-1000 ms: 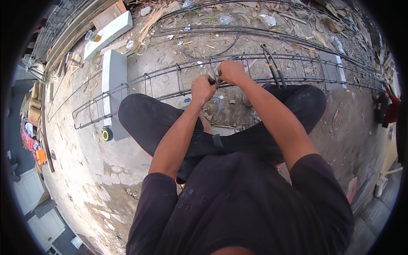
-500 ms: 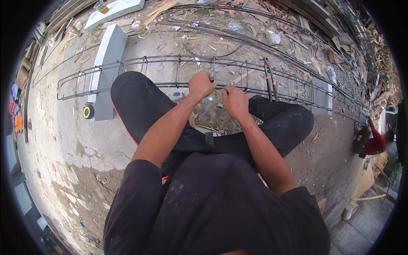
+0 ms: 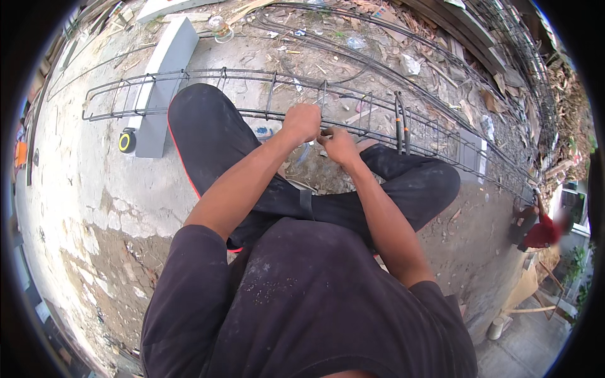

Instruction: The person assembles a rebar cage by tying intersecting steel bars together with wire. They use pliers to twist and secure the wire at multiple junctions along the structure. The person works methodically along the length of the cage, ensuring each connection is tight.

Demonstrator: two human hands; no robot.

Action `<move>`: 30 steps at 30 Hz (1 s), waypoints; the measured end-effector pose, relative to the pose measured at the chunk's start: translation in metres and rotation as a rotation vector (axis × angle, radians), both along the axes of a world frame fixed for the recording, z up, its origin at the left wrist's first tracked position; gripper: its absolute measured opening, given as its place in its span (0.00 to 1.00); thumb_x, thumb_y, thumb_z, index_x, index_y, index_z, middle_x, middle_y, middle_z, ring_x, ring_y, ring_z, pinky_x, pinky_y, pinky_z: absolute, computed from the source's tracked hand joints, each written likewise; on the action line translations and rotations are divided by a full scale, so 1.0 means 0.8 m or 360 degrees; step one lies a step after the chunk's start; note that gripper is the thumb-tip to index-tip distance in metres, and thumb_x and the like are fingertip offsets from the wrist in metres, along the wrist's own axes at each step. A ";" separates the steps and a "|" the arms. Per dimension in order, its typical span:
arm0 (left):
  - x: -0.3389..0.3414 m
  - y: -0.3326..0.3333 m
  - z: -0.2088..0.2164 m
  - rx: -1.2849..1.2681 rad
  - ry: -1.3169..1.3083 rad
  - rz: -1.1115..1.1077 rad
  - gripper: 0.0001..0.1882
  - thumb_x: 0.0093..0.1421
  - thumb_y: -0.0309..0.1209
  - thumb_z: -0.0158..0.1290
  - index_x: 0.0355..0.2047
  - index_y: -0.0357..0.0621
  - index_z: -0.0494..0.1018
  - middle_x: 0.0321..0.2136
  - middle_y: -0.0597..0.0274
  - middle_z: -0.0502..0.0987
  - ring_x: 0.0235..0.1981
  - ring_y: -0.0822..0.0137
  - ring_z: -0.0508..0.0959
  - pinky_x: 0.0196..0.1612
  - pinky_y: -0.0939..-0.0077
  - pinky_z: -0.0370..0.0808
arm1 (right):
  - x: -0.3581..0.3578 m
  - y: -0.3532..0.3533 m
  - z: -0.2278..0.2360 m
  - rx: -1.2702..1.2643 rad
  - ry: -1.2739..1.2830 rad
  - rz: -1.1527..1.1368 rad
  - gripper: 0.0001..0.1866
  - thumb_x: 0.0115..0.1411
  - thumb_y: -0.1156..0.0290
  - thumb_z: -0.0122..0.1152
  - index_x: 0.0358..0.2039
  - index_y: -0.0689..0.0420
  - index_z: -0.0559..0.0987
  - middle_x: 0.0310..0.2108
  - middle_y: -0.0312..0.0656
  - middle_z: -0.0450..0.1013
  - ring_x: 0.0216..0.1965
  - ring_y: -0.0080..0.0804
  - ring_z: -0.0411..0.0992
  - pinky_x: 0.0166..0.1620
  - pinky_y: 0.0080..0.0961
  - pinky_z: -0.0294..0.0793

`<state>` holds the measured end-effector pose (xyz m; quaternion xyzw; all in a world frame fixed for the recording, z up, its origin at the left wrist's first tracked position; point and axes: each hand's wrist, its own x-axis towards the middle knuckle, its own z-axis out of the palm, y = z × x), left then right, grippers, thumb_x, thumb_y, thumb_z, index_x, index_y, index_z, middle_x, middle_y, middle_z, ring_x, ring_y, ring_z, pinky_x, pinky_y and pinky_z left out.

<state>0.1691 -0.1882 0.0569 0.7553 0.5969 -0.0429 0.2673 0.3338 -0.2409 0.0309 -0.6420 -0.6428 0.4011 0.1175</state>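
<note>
Currently, from left: yellow-and-black tape measure [image 3: 127,140] beside a grey block [image 3: 179,50]; rebar cage [image 3: 271,94] lies across the block, past the knees, cross-ties already spaced along it. Left hand [image 3: 304,122] curled at the near bars, grip hidden. Right hand [image 3: 339,145] just beside, fingertips bunched; hold cannot be told, nor whether that joint is finished. Dark-handled tool [image 3: 398,120] stands at the cage.

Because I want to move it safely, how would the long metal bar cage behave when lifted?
The cage probably sags or flexes, since its bars look long and thin. Its cross ties likely keep the shape. With a boxy section, it seems unlikely to roll.
</note>
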 end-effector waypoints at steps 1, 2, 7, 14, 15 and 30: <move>-0.001 -0.008 0.002 -0.0001 0.0011 -0.0082 0.19 0.55 0.28 0.62 0.49 0.42 0.82 0.50 0.48 0.83 0.54 0.48 0.82 0.54 0.51 0.80 | 0.003 0.009 0.004 -0.0456 0.0405 -0.0221 0.12 0.69 0.64 0.62 0.45 0.60 0.78 0.25 0.38 0.73 0.26 0.33 0.73 0.27 0.31 0.70; -0.002 -0.020 0.002 0.0084 0.0003 -0.0142 0.22 0.56 0.27 0.61 0.53 0.41 0.79 0.54 0.48 0.81 0.58 0.48 0.79 0.57 0.50 0.79 | 0.005 0.015 0.007 -0.0862 0.0746 -0.0485 0.10 0.71 0.65 0.60 0.43 0.60 0.77 0.21 0.33 0.69 0.22 0.25 0.69 0.22 0.24 0.65; -0.004 -0.059 -0.002 0.0458 0.0082 -0.0220 0.29 0.60 0.26 0.56 0.64 0.40 0.70 0.63 0.46 0.72 0.66 0.48 0.70 0.63 0.47 0.73 | 0.023 0.039 0.023 -0.1083 0.1245 -0.0662 0.15 0.73 0.60 0.59 0.42 0.60 0.82 0.22 0.28 0.67 0.18 0.16 0.56 0.19 0.21 0.50; 0.006 -0.045 -0.006 -0.0504 -0.0536 0.0430 0.21 0.69 0.39 0.56 0.55 0.35 0.75 0.45 0.50 0.85 0.47 0.53 0.84 0.45 0.55 0.81 | 0.015 0.084 0.047 0.0014 -0.0478 0.0075 0.29 0.66 0.44 0.60 0.42 0.62 0.88 0.44 0.62 0.82 0.50 0.58 0.81 0.53 0.49 0.79; 0.012 -0.045 -0.009 -0.0764 -0.0683 0.0472 0.21 0.71 0.42 0.55 0.53 0.36 0.76 0.42 0.52 0.86 0.42 0.55 0.86 0.41 0.58 0.81 | 0.008 0.089 0.048 0.0047 -0.0494 0.0216 0.28 0.65 0.45 0.61 0.42 0.61 0.88 0.44 0.61 0.82 0.49 0.57 0.81 0.53 0.47 0.80; 0.003 -0.024 -0.014 -0.1184 -0.1944 0.1676 0.10 0.66 0.33 0.52 0.29 0.43 0.73 0.16 0.73 0.64 0.14 0.76 0.61 0.18 0.75 0.60 | 0.020 0.085 -0.023 -0.0119 0.0241 -0.0104 0.14 0.58 0.62 0.73 0.32 0.63 0.87 0.27 0.53 0.82 0.30 0.47 0.80 0.38 0.41 0.76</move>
